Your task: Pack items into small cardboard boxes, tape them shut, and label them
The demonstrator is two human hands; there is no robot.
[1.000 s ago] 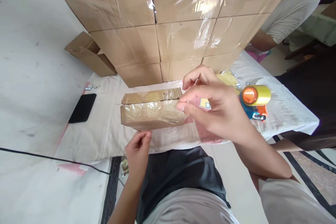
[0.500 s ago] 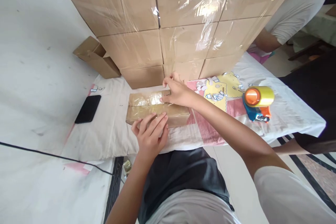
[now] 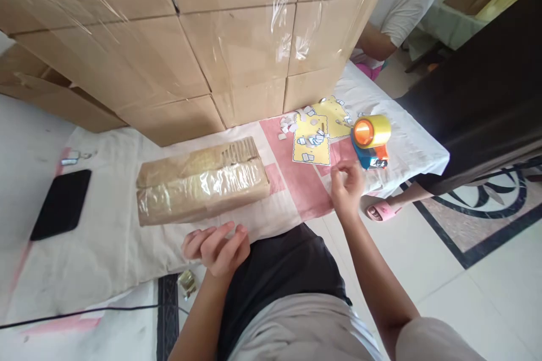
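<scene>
A small cardboard box (image 3: 199,189), with shiny clear tape along its top and front, lies on the cloth-covered table. Just in front of it hovers my left hand (image 3: 218,248), fingers loosely bent and apart from the box, holding nothing. My right hand (image 3: 348,186) is out at the table's front edge, its fingers curled in with nothing visible in them. Close beyond it stands a blue and orange tape dispenser (image 3: 370,152) carrying a yellow tape roll (image 3: 381,130); I see a gap between hand and dispenser.
Stacked cartons (image 3: 249,51) under clear film rise behind the box. An open carton (image 3: 55,90) stands at the left, a black phone-like slab (image 3: 61,205) nearer me. Paper scraps (image 3: 313,138) lie on the cloth (image 3: 114,254). Another person's sleeve (image 3: 412,5) shows at the back right.
Both hands have come off the box. My right hand has moved right toward the tape dispenser, my left hand back toward me. The box sits turned, and the view has shifted right.
</scene>
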